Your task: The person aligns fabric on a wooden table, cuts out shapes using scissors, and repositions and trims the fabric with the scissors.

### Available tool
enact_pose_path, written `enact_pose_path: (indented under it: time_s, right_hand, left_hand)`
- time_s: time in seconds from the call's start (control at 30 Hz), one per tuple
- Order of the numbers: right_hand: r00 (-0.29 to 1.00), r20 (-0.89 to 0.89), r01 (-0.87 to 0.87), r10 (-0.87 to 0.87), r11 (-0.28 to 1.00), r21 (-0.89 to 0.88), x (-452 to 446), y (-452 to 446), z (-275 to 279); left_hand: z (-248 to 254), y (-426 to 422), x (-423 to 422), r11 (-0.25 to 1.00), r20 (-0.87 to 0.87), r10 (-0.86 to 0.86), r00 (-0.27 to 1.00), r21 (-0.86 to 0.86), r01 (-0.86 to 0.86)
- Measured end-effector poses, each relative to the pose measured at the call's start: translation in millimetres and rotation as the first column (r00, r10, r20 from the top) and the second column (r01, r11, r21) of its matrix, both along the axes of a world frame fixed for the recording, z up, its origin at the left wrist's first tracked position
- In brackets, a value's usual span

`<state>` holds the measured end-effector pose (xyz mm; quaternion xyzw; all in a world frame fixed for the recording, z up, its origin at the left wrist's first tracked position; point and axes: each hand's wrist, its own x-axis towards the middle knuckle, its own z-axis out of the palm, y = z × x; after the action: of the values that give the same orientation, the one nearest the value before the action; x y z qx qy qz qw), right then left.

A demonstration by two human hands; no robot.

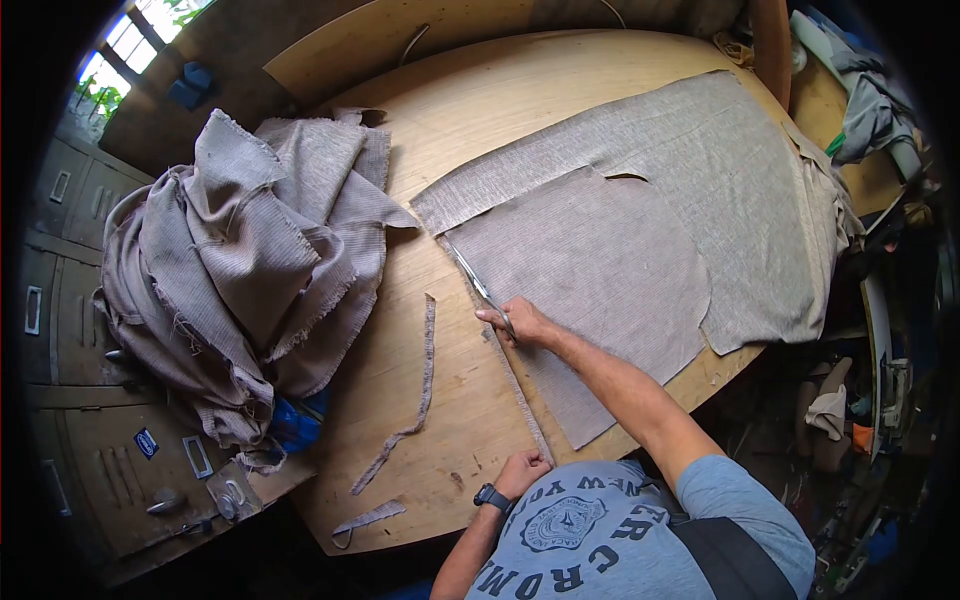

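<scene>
Cluttered workshop, with metal lockers [75, 290] beside a wooden worktable [390, 350].

Ribbed matt grey cloth [610, 270], shiny metal scissors [470, 272], smooth wood table [470, 400]

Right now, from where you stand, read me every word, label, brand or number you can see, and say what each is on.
"NEW" on the shirt.
"YO" on the shirt, cut short by folds.
"ER" on the shirt.
"CROM" on the shirt, running off the edge.
Lettering in the shirt's emblem: too small to read surely.
Blue sticker on the locker: too small.
Watch: nothing readable.
</scene>
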<state>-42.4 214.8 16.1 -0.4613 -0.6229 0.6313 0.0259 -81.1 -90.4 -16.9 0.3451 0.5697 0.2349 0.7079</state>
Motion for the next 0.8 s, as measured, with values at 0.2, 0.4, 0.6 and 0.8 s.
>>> enact_pose_path:
  time_s: [0.2, 0.4, 0.6, 0.8]
  right_hand:
    - [0.993, -0.014, 0.115, -0.119, 0.979, -0.168, -18.9, 8.8, -4.8]
    - [0.996, -0.047, 0.076, -0.08, 0.994, -0.078, -22.9, 14.2, -14.8]
    - [0.996, -0.023, 0.091, -0.09, 0.995, 0.029, -15.0, 18.7, -10.5]
    - [0.996, -0.037, 0.087, -0.084, 0.994, 0.073, -21.8, 21.8, -17.2]
  left_hand:
    - [2.3, 0.4, 1.3, 1.0, 0.023, 0.027, 0.999, -0.007, -0.027]
    - [-3.1, 0.8, -0.6, 0.998, -0.005, -0.044, 0.999, 0.053, 0.045]
    - [0.7, 2.2, -2.5, 0.998, 0.011, -0.036, 0.999, -0.055, 0.037]
    - [-14.7, -6.2, -0.3, 0.997, -0.022, -0.03, 0.999, 0.065, 0.031]
